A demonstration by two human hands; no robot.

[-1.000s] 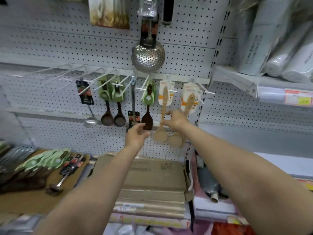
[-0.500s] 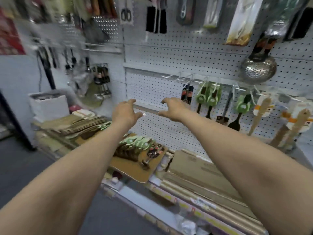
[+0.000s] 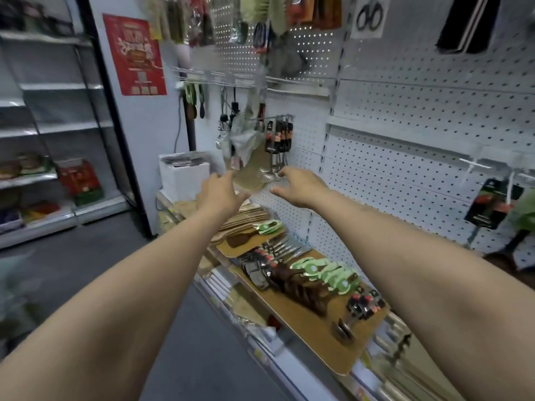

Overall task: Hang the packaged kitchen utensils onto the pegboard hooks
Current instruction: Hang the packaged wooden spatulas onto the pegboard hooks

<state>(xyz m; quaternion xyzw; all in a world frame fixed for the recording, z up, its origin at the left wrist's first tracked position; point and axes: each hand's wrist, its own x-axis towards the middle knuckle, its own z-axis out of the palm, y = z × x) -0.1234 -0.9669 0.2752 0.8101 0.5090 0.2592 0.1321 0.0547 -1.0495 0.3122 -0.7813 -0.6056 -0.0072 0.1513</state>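
Note:
Both arms reach forward over a shelf of loose packaged utensils. My left hand (image 3: 221,192) and my right hand (image 3: 299,185) hover empty with relaxed, spread fingers above a pile of light wooden spatulas (image 3: 246,217). Nearer lie dark wooden spoons with green cards (image 3: 315,277) and metal utensils with black-red cards (image 3: 363,306) on a brown board (image 3: 324,340). The white pegboard (image 3: 405,111) has bare hooks (image 3: 474,164) at the right, beside one hung black-carded utensil (image 3: 492,205).
A white box (image 3: 185,175) stands at the shelf's left end. More utensils (image 3: 279,137) hang on the pegboard behind my hands. A red poster (image 3: 134,53) is on the wall, and a dark aisle floor (image 3: 86,261) runs left toward other shelves.
My view has swung left, away from the hung wooden spoons. Both hands left the hung utensils and moved left to hover over the loose piles on the shelf.

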